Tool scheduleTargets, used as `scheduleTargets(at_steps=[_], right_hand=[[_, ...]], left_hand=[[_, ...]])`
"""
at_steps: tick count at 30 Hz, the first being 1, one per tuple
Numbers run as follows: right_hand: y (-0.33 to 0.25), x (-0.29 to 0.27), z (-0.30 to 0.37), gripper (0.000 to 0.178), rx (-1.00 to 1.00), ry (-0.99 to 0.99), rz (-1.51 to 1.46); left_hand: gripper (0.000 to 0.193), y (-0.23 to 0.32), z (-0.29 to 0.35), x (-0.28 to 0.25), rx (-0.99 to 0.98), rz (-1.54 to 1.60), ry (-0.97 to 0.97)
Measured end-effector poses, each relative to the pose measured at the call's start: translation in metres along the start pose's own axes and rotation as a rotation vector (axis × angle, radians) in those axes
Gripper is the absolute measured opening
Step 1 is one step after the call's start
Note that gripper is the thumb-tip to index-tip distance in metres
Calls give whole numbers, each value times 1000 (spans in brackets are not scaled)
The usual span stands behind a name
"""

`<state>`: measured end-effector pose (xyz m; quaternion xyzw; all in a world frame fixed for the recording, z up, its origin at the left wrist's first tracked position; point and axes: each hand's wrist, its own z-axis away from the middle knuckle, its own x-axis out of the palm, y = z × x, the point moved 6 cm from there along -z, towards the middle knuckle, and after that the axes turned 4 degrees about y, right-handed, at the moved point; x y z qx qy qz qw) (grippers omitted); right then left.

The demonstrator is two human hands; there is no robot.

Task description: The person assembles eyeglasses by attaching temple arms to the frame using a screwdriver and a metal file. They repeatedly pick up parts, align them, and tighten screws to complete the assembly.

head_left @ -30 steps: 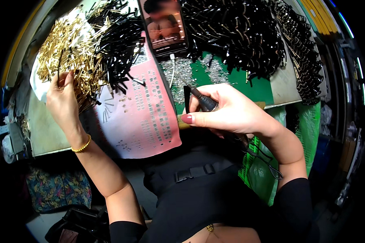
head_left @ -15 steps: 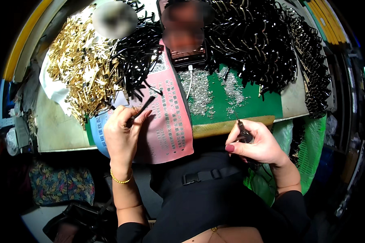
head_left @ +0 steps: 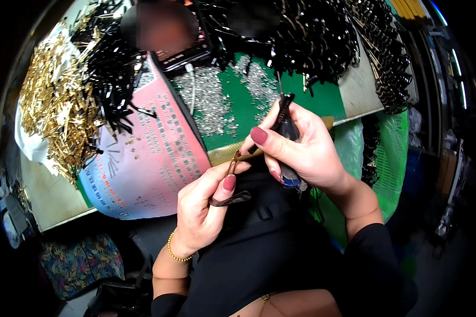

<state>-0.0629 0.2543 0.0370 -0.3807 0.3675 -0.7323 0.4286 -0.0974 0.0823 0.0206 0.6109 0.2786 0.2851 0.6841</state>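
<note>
My left hand (head_left: pixel 203 206) is closed in a pinch on a thin brownish strip (head_left: pixel 233 162), with a dark translucent end (head_left: pixel 231 199) below the thumb; it looks like an eyeglass temple. My right hand (head_left: pixel 307 150) wraps round a dark, pen-shaped screwdriver (head_left: pixel 287 129), its slim metal bit pointing up and away. A small black piece (head_left: pixel 284 103) shows at the tool's front, by the right fingertips. Both hands are near each other above the table's front edge, the right slightly farther out. Small silver screws (head_left: pixel 206 100) lie scattered beyond them on a green mat (head_left: pixel 238 79).
Gold strips (head_left: pixel 58 105) are heaped at left beside loose black strips (head_left: pixel 111 68). Glossy black curved parts (head_left: pixel 317 42) pile up at the far right. A phone (head_left: pixel 182 58) with a white cable lies behind a pink-and-blue printed sheet (head_left: pixel 158 153). A green plastic bag (head_left: pixel 394 158) hangs at right.
Both hands have come closer together; the left moved right and nearer me, the right moved up and left. The view has shifted. A black piece now shows at the right fingertips.
</note>
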Motion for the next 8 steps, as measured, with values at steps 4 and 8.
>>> scheduleTargets(at_steps=[4, 8], right_hand=[[-4, -9, 5, 23, -16, 37, 9], [-3, -11, 7, 26, -6, 10, 40]], left_hand=[[26, 2, -1, 7, 4, -66, -22], [25, 1, 0, 11, 36, -97, -44]])
